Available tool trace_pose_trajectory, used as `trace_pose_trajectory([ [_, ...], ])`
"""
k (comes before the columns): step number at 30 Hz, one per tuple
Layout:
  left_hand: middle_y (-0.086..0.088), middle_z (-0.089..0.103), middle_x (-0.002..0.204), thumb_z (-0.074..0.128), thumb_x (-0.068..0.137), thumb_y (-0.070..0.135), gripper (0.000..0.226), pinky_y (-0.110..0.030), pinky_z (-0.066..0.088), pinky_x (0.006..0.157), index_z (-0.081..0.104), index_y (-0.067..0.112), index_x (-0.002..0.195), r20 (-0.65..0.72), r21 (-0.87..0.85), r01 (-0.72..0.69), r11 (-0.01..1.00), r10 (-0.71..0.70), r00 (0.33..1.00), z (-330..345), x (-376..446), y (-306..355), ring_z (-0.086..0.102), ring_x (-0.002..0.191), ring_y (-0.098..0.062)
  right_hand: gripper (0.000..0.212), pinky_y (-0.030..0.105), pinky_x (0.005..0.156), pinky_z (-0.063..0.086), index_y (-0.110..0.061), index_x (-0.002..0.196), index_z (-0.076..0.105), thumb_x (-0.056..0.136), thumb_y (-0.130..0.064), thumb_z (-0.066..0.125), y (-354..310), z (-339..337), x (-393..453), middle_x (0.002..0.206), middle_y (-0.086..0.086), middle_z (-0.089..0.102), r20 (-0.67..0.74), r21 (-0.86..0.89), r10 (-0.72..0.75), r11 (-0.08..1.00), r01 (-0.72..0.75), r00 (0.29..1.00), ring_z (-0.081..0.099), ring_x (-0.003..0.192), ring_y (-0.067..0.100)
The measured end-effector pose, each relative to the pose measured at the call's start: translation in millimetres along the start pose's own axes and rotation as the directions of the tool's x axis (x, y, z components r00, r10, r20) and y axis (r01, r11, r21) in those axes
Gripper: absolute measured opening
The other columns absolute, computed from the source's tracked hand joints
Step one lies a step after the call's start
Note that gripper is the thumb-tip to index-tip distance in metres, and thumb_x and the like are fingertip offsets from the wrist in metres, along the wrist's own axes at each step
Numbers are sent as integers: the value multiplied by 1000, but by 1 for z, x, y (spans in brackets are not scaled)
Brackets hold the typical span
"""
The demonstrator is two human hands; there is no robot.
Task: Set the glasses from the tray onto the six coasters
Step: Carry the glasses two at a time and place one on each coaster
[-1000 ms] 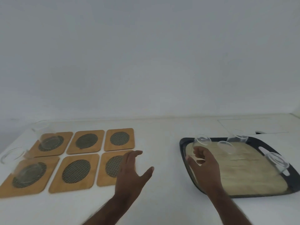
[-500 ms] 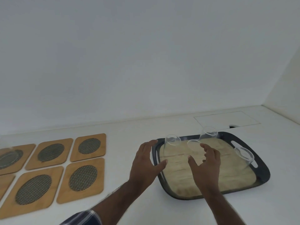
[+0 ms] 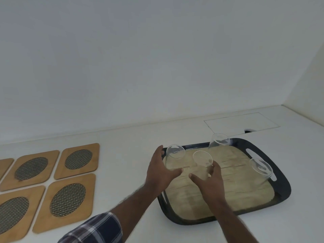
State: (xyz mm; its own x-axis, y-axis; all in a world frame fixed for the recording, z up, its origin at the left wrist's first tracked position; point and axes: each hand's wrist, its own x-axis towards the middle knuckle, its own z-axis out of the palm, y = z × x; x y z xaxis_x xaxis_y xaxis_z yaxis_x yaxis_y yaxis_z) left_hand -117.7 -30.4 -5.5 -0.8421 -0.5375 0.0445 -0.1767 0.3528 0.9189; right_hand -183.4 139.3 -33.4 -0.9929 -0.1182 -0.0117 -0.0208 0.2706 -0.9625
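Head view: left hand (image 3: 160,172) spread wide around the near-left glass (image 3: 175,156) on the tray (image 3: 273,155), fingers not closed on it. Right hand (image 3: 209,181) half open, cupping the middle glass (image 3: 202,163); firm contact cannot be told. Two more glasses stand on the tray's tan mat (image 3: 219,195): rear (image 3: 219,141), right (image 3: 261,168). Coasters (image 3: 52,178) lie apart to the left on the white surface (image 3: 126,151), those visible bare.

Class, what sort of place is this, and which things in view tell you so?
Probably a kitchen or serving counter: a plain white worktop, a dark tray of clear glasses, and wooden coasters.
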Motion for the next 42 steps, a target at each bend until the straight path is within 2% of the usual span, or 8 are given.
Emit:
trace_pose_trajectory([
  [5, 7, 48, 141, 93, 55, 37, 113, -35, 45, 106, 31, 24, 149, 43, 8, 31, 999, -31, 999, 8, 14, -5, 49, 127, -11, 66, 25, 78, 50, -33, 115, 52, 61, -24, 88, 0, 3, 3, 108, -13, 63, 2, 11, -46, 999, 46, 999, 61, 103, 11],
  [8, 11, 43, 143, 93, 55, 34, 115, -31, 43, 107, 29, 27, 150, 33, 4, 39, 999, -39, 999, 13, 17, -7, 46, 128, -10, 60, 27, 81, 51, -34, 109, 55, 61, -23, 89, -1, 2, 0, 104, -14, 64, 5, 24, -58, 998, 58, 998, 60, 99, 5],
  [11, 15, 42, 135, 94, 56, 30, 114, -27, 41, 105, 30, 28, 149, -1, 4, 28, 1000, -28, 1000, 20, 18, -5, 45, 123, -7, 59, 25, 84, 49, -34, 109, 57, 60, -24, 90, -3, 0, -4, 102, -15, 66, -14, 27, -77, 997, 77, 997, 60, 95, -2],
  [15, 29, 55, 107, 94, 56, 25, 77, -4, 41, 79, 57, 30, 123, -42, -8, 4, 1000, -5, 999, 24, 17, -3, 54, 102, 9, 60, 27, 90, 47, -30, 111, 58, 60, -25, 90, -8, -5, -7, 104, -16, 66, -31, 34, -101, 994, 102, 994, 58, 99, -3],
  [22, 26, 65, 104, 93, 53, 33, 66, -11, 47, 78, 59, 48, 107, -96, -73, -73, 995, 66, 993, 10, -2, 5, 60, 99, 5, 64, 21, 87, 44, -31, 114, 57, 60, -26, 90, -20, -9, -19, 107, -17, 64, -40, 31, -150, 988, 152, 988, 58, 102, 1],
  [31, 24, 69, 107, 96, 56, 11, 74, -6, 47, 78, 62, 35, 118, -239, -221, -138, 965, 84, 967, -52, -27, 8, 62, 101, 4, 60, 22, 84, 46, -32, 110, 58, 60, -27, 91, -44, 12, -47, 102, -18, 64, 39, 37, -217, 976, 215, 975, 58, 98, 1],
  [37, 20, 68, 109, 95, 57, 11, 71, -19, 50, 87, 61, 37, 113, -333, -269, -114, 956, 19, 943, -102, -52, -5, 61, 105, -1, 59, 18, 78, 44, -34, 109, 60, 60, -24, 91, -65, 43, -69, 95, -21, 65, 93, 80, -255, 965, 248, 962, 59, 92, -1],
  [42, 20, 68, 108, 94, 57, 9, 72, -6, 48, 69, 60, 42, 111, -386, -270, -80, 960, -31, 922, -151, -75, -24, 61, 100, 2, 59, 20, 77, 46, -40, 106, 59, 60, -21, 91, -80, 79, -94, 98, -26, 66, 174, 136, -293, 953, 272, 940, 59, 93, -5],
])
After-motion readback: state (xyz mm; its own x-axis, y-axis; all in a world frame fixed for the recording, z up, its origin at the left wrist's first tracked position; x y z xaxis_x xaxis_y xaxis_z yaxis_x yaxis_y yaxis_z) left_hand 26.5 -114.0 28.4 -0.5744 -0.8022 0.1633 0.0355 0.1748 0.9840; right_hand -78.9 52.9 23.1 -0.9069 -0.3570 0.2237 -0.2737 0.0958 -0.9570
